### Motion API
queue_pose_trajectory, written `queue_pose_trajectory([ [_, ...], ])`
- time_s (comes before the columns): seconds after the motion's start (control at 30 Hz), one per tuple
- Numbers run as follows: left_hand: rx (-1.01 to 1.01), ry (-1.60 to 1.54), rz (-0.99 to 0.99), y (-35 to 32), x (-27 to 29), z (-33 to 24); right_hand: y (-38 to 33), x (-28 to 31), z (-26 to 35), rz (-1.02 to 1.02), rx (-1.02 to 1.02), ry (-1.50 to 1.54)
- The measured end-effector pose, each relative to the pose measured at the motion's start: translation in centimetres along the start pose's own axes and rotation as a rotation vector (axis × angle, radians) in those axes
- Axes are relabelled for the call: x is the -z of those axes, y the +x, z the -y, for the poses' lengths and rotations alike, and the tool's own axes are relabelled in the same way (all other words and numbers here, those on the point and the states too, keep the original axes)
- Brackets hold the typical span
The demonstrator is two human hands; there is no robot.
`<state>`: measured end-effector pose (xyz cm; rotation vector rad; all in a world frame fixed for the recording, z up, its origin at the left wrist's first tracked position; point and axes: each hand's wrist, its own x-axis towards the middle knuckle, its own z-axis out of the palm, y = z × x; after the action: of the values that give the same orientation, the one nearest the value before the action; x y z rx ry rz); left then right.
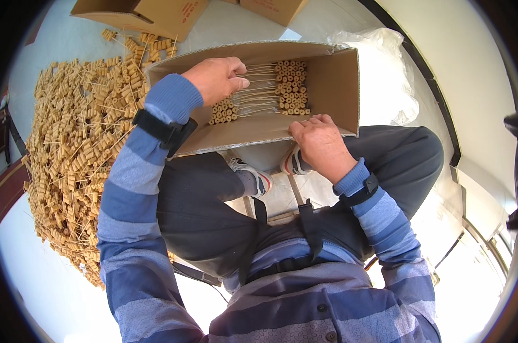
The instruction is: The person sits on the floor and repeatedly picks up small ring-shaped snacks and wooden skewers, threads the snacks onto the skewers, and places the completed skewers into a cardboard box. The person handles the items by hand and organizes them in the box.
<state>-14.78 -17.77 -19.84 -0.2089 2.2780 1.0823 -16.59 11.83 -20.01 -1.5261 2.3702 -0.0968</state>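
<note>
Floor: a pale, smooth floor (pixel 42 286) runs under everything; the open brown cardboard box is the landmark for the places below.
Heap: a wide loose heap of tan ridged cylinders on thin sticks (pixel 70 148) lies on the floor to the left of the box, reaching from its upper left corner down past the person's left sleeve.
Box: the open brown cardboard box (pixel 333 86) sits tipped in front of the person's knees, its mouth facing the camera, its near wall resting above the dark trousers.
Plastic sheet: a crumpled clear plastic sheet (pixel 390 74) lies just right of the box.
Other cartons: two more brown cardboard cartons (pixel 156 14) stand beyond the box, at the top edge.
Stacked pieces: neat rows of the same tan cylinders with their sticks laid sideways (pixel 290 88) fill the back of the box; a smaller cluster sits at its lower left inside corner.
Left hand: the left hand (pixel 216 77) reaches over the box's left wall, fingers curled together and pressing on the bundle of thin sticks inside.
Right hand: the right hand (pixel 319 140) rests on the box's near edge, fingers bent over the rim and gripping the cardboard.
Shoes: grey and white shoes (pixel 259 177) show just below the box.
</note>
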Motion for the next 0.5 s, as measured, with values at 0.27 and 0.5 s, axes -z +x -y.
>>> queue_pose_trajectory([
  [0.27,0.027,-0.459,-0.477,-20.2,0.4,3.5,-0.7,0.3,2.2,0.025,-0.103,-0.272],
  [0.5,0.266,-0.673,-0.975,-32.6,-6.9,8.9,-2.7,2.6,1.7,0.056,-0.179,-0.422],
])
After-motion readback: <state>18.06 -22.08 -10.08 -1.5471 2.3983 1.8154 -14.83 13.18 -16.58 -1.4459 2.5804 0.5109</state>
